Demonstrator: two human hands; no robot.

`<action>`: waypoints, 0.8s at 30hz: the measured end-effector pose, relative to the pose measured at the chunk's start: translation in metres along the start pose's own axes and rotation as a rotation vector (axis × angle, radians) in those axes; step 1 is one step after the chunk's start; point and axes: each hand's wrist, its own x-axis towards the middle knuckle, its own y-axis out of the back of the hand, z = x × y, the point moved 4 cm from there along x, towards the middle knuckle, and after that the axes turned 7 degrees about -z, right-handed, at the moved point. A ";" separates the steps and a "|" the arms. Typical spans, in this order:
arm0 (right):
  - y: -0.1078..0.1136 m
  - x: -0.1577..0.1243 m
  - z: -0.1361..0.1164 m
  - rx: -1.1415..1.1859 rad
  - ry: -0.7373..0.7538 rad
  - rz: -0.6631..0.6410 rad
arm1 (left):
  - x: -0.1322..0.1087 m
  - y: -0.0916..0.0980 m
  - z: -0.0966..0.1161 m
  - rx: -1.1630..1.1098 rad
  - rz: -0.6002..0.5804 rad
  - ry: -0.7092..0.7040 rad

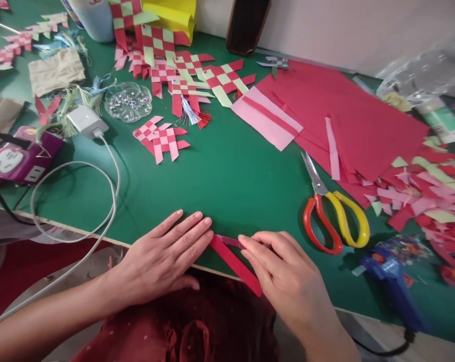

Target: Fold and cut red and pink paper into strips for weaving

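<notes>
Near the front edge of the table, my left hand (174, 251) lies flat with its fingers stretched out, fingertips against the upper end of a red paper strip (237, 266). The strip slants down to the right and its lower end sticks out past the table edge. My right hand (287, 269) is closed in a pinch on a slim purple tool (229, 241), whose far end reaches the strip beside my left fingertips. Its exact kind is unclear, as the fingers cover part of it. Scissors (320, 188) with one red and one yellow handle lie open to the right.
Woven paper fish (167, 138) and a bead case (128, 102) lie behind my hands. Red paper sheets (348, 115), paper scraps (419, 196) and a blue glue gun (395, 281) are at right. A white cable (116, 186) loops at left; a phone (248, 25) leans at the back.
</notes>
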 end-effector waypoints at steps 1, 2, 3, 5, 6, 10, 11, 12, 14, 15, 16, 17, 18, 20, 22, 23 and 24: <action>0.000 -0.002 -0.001 -0.008 -0.001 -0.005 | 0.000 0.001 0.000 -0.005 0.007 0.004; 0.000 -0.004 -0.001 -0.017 -0.003 -0.003 | -0.001 0.001 0.001 -0.010 0.012 0.021; 0.000 -0.006 -0.002 -0.028 -0.006 0.005 | -0.002 0.002 0.001 -0.015 0.017 0.043; 0.000 -0.008 -0.003 -0.048 -0.014 0.024 | -0.003 0.002 0.001 -0.017 0.014 0.084; 0.000 -0.008 -0.004 -0.060 -0.016 0.035 | -0.004 0.001 0.001 -0.014 0.005 0.092; -0.002 -0.008 -0.008 -0.085 -0.007 0.060 | -0.008 0.001 0.001 0.011 -0.017 0.065; -0.002 -0.008 -0.009 -0.081 -0.001 0.061 | -0.009 0.001 0.000 0.014 -0.012 0.056; -0.003 -0.008 -0.009 -0.075 0.003 0.062 | -0.009 0.001 0.000 0.015 -0.006 0.044; -0.003 -0.009 -0.008 -0.058 0.001 0.073 | -0.009 0.002 -0.002 0.018 0.003 0.024; -0.003 -0.009 -0.007 -0.051 -0.006 0.078 | -0.009 0.002 -0.002 0.019 0.005 0.018; -0.003 -0.010 -0.006 -0.045 -0.015 0.083 | -0.009 0.002 -0.003 0.022 0.006 0.014; -0.003 -0.010 -0.004 -0.040 -0.024 0.085 | -0.009 0.002 -0.003 0.025 0.005 0.011; -0.004 -0.011 -0.003 -0.034 -0.030 0.083 | -0.009 0.002 -0.003 0.027 0.003 0.010; -0.005 -0.011 -0.003 -0.026 -0.029 0.071 | -0.009 0.001 -0.003 0.031 0.000 0.008; -0.006 -0.009 -0.004 -0.031 -0.013 0.066 | -0.010 0.000 -0.003 0.035 0.004 0.008; -0.006 -0.008 -0.005 -0.036 -0.004 0.065 | -0.010 0.000 -0.003 0.036 0.003 0.008; -0.006 -0.007 -0.005 -0.040 0.005 0.067 | -0.010 0.000 -0.003 0.038 0.003 0.008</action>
